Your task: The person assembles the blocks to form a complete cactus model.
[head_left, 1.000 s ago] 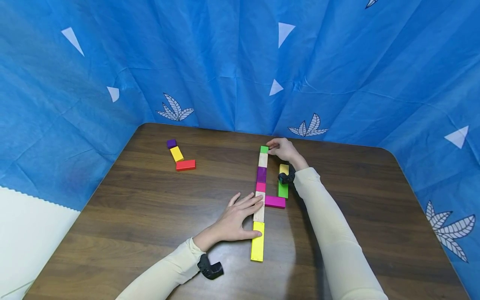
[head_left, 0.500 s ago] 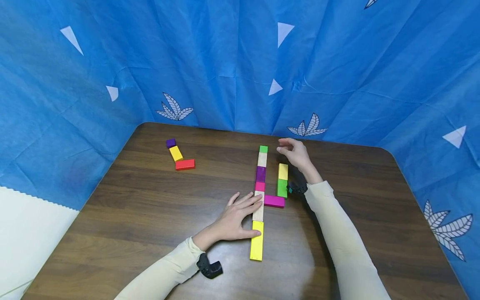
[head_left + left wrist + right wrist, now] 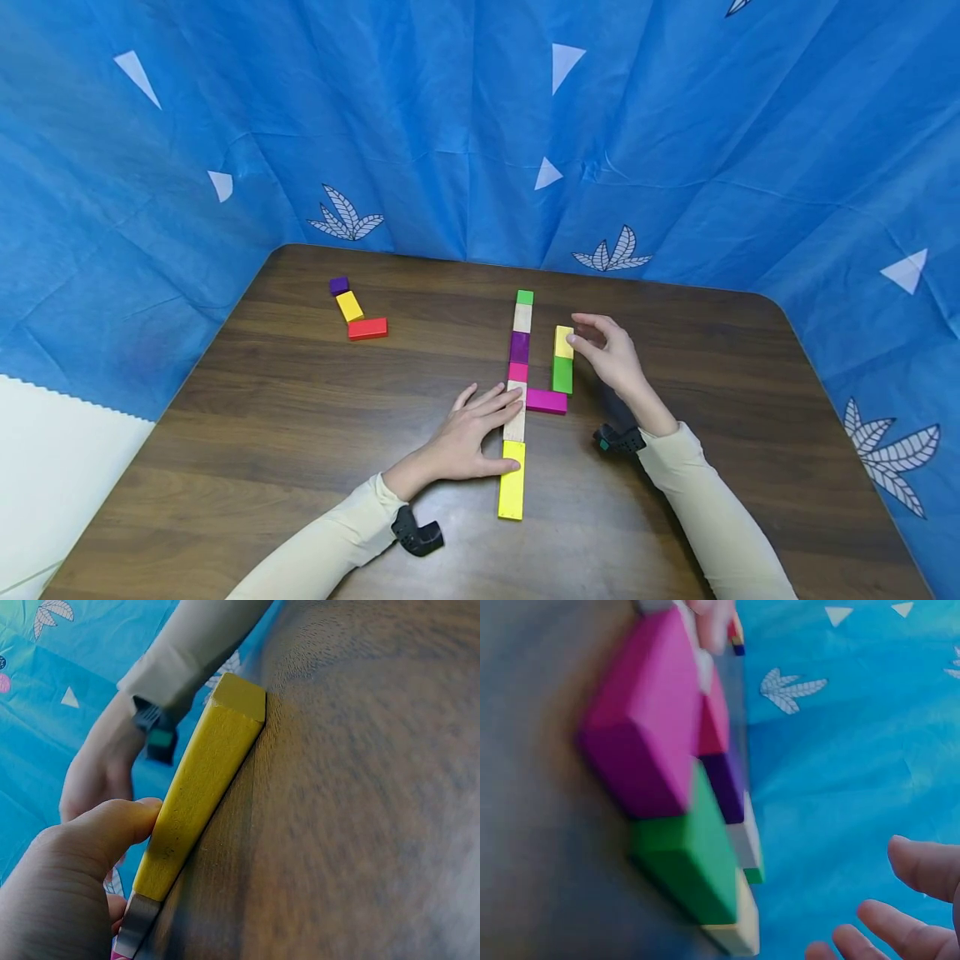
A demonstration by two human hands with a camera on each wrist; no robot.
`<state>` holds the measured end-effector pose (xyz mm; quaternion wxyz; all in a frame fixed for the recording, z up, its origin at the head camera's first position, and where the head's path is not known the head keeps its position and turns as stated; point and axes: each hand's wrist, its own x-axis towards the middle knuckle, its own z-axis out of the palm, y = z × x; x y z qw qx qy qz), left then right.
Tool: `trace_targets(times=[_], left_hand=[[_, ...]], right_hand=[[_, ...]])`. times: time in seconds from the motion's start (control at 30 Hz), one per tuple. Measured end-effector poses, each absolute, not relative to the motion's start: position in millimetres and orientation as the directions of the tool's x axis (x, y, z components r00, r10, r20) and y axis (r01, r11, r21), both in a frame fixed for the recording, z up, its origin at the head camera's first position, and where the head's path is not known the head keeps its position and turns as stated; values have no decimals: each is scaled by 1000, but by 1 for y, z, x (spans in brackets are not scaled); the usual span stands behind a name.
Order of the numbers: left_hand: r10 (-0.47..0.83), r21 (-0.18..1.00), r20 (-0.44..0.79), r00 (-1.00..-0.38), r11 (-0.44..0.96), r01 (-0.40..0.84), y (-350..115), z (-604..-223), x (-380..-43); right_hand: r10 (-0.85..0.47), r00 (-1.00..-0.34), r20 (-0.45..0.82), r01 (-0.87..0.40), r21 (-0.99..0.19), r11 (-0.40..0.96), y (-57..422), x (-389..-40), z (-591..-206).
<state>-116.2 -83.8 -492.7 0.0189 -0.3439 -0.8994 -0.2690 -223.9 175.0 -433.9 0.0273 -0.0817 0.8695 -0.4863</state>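
My left hand (image 3: 467, 442) lies spread across a straight row of wooden blocks. Its thumb touches the bright yellow block (image 3: 512, 497) at the near end, and its fingertips rest on the plain wood block (image 3: 514, 429). Farther along come a pink block (image 3: 518, 372), a purple block (image 3: 519, 347), another plain block (image 3: 522, 318) and a small green block (image 3: 525, 297). A magenta block (image 3: 547, 402) branches right, leading to a green block (image 3: 562, 375) and a pale yellow block (image 3: 564, 342). My right hand (image 3: 617, 360) holds nothing, thumb overlapping the pale yellow block in the head view.
At the back left of the brown table (image 3: 247, 417) lie a small dark purple block (image 3: 339, 286), a yellow block (image 3: 349, 306) and a red block (image 3: 367, 328). A blue curtain (image 3: 450, 125) hangs behind the table.
My right hand has left the small green block at the row's far end, moving right and then back toward me beside the pale yellow block. The left hand stays put.
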Motion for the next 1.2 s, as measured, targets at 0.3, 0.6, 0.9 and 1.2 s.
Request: trace_targets(times=[0.3, 0.6, 0.9, 1.2], left_hand=[[607, 485, 214, -765, 614, 623, -83, -494, -116], [604, 488, 222, -766, 611, 623, -83, -493, -116], [605, 499, 195, -772, 616, 609, -83, -492, -116], [608, 494, 207, -767, 612, 618, -83, -492, -117]], right_hand=[[-207, -971, 118, -221, -769, 599, 186, -192, -454], [-310, -937, 158, -330, -685, 649, 188, -178, -466], [-402, -898, 177, -418, -624, 660, 194, -181, -482], [-438, -881, 179, -451, -596, 664, 195, -180, -485]])
